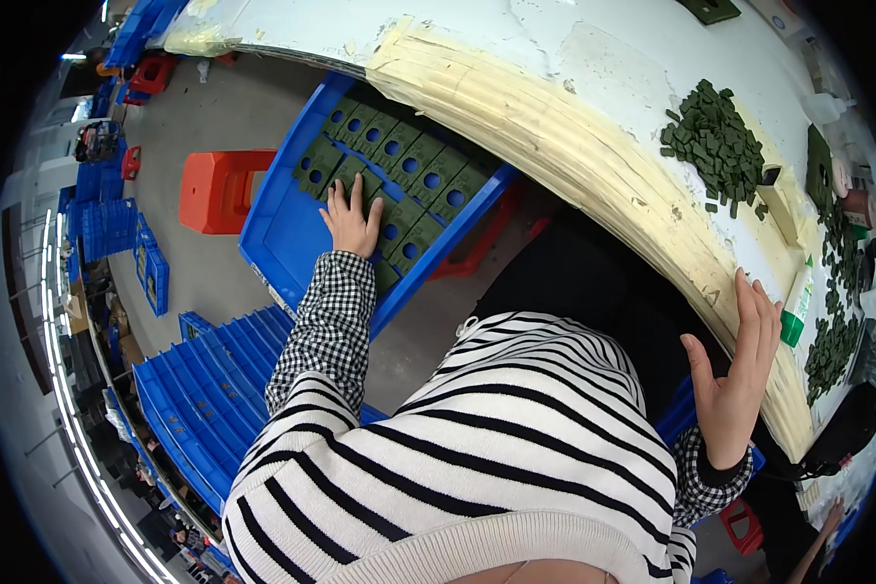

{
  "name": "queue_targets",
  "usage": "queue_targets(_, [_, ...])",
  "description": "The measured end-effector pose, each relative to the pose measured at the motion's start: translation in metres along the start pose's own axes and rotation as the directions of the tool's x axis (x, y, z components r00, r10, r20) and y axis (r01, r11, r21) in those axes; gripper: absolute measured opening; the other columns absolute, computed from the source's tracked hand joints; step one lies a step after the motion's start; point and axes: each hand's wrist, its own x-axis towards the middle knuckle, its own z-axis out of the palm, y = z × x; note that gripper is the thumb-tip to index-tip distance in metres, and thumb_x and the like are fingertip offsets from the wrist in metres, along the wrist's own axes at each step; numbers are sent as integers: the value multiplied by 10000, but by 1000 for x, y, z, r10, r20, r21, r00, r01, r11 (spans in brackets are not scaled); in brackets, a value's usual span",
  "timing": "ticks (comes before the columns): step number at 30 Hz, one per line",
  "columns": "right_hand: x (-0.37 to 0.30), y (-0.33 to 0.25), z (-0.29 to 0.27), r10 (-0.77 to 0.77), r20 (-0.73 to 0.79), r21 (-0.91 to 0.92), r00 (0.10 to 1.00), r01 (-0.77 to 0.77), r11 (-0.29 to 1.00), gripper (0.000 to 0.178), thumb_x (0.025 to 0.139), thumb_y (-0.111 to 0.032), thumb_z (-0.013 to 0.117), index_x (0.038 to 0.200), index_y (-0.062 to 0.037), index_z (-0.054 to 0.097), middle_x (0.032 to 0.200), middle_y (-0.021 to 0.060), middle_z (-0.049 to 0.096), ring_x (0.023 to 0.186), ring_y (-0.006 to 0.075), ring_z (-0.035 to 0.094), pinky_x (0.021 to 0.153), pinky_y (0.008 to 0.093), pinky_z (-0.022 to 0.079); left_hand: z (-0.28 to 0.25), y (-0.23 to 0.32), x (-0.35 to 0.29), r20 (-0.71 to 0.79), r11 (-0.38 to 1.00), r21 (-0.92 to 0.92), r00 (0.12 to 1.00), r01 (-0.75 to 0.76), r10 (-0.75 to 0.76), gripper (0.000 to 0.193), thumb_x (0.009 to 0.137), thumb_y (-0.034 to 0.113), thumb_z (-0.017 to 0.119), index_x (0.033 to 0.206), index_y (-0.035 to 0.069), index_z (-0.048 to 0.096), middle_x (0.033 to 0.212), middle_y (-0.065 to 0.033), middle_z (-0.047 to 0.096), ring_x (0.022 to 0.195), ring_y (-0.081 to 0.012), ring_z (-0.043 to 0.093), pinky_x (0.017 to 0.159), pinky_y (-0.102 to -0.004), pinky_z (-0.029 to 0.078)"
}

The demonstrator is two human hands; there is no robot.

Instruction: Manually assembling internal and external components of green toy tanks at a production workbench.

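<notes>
My left hand (pixel 353 222) reaches into a blue tray (pixel 287 229) to my left, its fingers stretched out and apart over the dark green flat pieces (pixel 392 148). These rectangular pieces lie in rows, each with a round hole that shows blue. My fingertips rest on or just above one of them; the exact contact cannot be made out. Beside the taped edge of the white table (pixel 594 58), my right hand (pixel 740 375) is raised with fingers extended and thumb apart, holding nothing. Closest to it stands a white bottle with a green cap (pixel 794 316).
A heap of small dark green chips (pixel 715 141) lies on the table, with more chips (pixel 832 341) farther right. Stacked blue trays (pixel 204 399) stand at my left. A red stool (pixel 214 192) is on the floor beyond my tray. Part of another person's arm (pixel 822 540) shows at lower right.
</notes>
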Motion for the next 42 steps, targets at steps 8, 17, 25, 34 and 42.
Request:
queue_targets(8, [1,0,-3,-14,6,-4,1000,14,1000,706,780,-123,757,1412,-42,455,1326,166,515,1290,365,443,1157,526,261,5,-48,49,-371,991,57,924,122,-93,484,988,365,508,1408,127,477,1465,-187,427,1369,-399,358,1125,-573,261])
queue_targets(17, [-3,1,-1,20,3,-6,1000,-20,1000,715,776,-140,764,1414,-45,455,1309,166,520,1290,361,442,1159,526,258,-26,-80,88,-204,999,39,979,10,-2,414,844,159,710,1238,80,609,1219,-165,599,1107,-352,557,960,-420,469])
queue_targets(25, [-1,2,0,1,1,0,1000,-1,1000,723,770,-152,765,1413,-42,455,1300,168,522,1280,359,451,1161,533,254,-35,-82,94,-121,999,-48,993,-15,9,330,896,196,656,1194,54,643,1171,-160,643,1130,-309,593,977,-401,468])
queue_targets(34, [-3,2,-2,13,8,-13,1000,-13,1000,713,773,-144,764,1408,-38,457,1313,158,523,1284,360,449,1159,532,260,-18,-80,84,-269,993,68,960,95,-73,496,951,305,571,1383,72,503,1317,-252,536,1219,-398,504,1026,-443,427])
queue_targets(42, [-2,2,-5,-10,4,-14,1000,10,1000,706,777,-147,763,1405,-32,459,1341,152,519,1296,361,443,1159,533,259,-40,-44,55,443,321,-550,595,771,-671,717,992,479,473,1516,52,233,1484,-258,353,1284,-403,467,962,-487,519])
